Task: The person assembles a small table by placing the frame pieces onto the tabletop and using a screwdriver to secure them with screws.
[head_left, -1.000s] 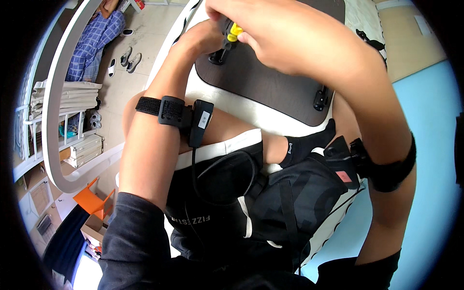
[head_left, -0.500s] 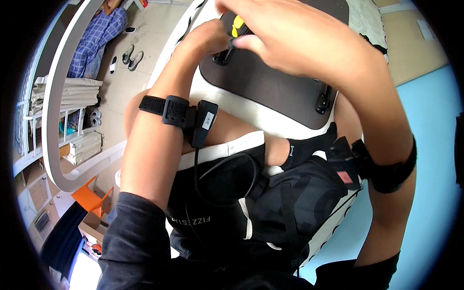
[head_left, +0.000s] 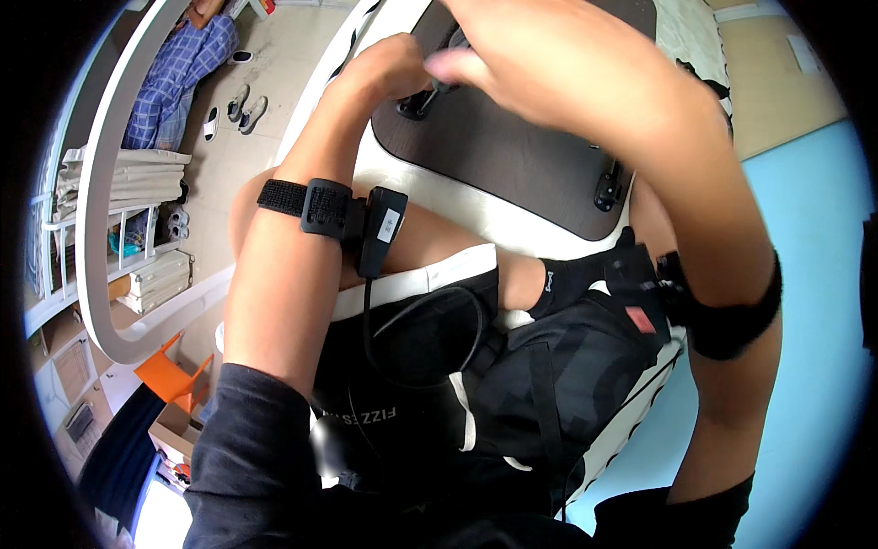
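Note:
A dark brown board (head_left: 512,174) with rounded corners lies before me with black metal brackets on its face. My left hand (head_left: 395,66) is closed beside the black bracket (head_left: 416,105) at the board's left edge; what its fingers hold is hidden. Over the board, my right hand (head_left: 494,55) curls with its thumb pointing at the left hand, its motion slightly blurred. A dark object (head_left: 457,38) shows in the gap between the right thumb and fingers, too covered to name. Another black bracket (head_left: 608,186) sits at the board's near right corner.
My bare legs and black shorts (head_left: 421,348) are below the board on a pale mattress. A white rail (head_left: 96,210) curves along the left. Beyond it, shoes (head_left: 247,110) lie on the floor near an orange chair (head_left: 174,371) and a person in checked clothing (head_left: 187,64).
The right hand has turned and shifted slightly, and the yellow part seen between the hands is now out of sight. The left hand stays almost in place by the bracket.

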`<state>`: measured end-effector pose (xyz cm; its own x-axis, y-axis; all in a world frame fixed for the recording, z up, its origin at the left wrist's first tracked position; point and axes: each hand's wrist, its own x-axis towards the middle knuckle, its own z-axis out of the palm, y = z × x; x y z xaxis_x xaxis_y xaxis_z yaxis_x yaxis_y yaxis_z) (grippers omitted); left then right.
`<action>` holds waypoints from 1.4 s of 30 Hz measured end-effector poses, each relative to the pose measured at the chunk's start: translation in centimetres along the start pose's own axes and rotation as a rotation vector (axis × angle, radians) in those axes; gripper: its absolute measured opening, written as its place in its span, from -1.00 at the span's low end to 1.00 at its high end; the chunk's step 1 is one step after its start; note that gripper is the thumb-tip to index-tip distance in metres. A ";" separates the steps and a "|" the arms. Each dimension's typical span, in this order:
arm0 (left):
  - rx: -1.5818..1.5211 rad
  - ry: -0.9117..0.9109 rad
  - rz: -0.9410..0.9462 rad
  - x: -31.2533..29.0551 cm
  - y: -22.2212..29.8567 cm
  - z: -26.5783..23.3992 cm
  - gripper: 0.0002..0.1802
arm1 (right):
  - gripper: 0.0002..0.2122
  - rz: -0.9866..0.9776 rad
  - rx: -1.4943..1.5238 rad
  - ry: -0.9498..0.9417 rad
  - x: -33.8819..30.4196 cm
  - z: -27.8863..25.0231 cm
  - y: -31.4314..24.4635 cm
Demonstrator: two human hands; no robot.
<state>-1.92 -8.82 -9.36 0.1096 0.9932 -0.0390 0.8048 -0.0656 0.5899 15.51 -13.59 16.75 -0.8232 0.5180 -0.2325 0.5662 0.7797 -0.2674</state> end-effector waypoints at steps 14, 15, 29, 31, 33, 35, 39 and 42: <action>-0.034 0.039 0.095 -1.2 1.7 -1.1 -0.85 | -0.82 -0.268 -0.057 0.225 -0.4 1.7 1.5; -0.032 0.025 0.070 -0.9 0.7 -1.0 -0.85 | -0.80 -0.215 -0.097 0.181 0.5 1.9 1.6; -0.038 -0.074 0.018 -1.0 1.4 0.3 -0.72 | -0.85 -0.103 -0.164 0.003 -0.1 0.3 0.8; -0.080 -0.079 -0.001 -1.0 1.0 0.8 -0.70 | -0.82 -0.192 -0.035 0.029 -1.8 0.0 0.2; -0.077 -0.113 -0.048 -1.5 1.4 0.6 -0.66 | -0.80 -0.134 -0.066 -0.121 -1.3 -0.2 0.5; -0.022 -0.197 -0.051 -1.8 4.1 -0.7 -0.62 | -0.79 0.093 -0.165 -0.315 -0.4 -0.4 0.3; 0.094 -0.249 -0.109 -2.2 4.8 -2.5 -0.57 | -0.76 0.049 -0.434 0.208 -1.2 4.1 2.2; -0.045 -0.226 -0.252 -2.5 4.7 -2.0 -0.66 | -0.82 -0.100 -0.039 0.159 -2.6 0.8 0.2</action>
<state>0.40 -11.45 -4.88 0.0411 0.9308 -0.3632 0.7973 0.1885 0.5734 17.82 -15.04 16.53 -0.8733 0.4840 -0.0550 0.4817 0.8415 -0.2444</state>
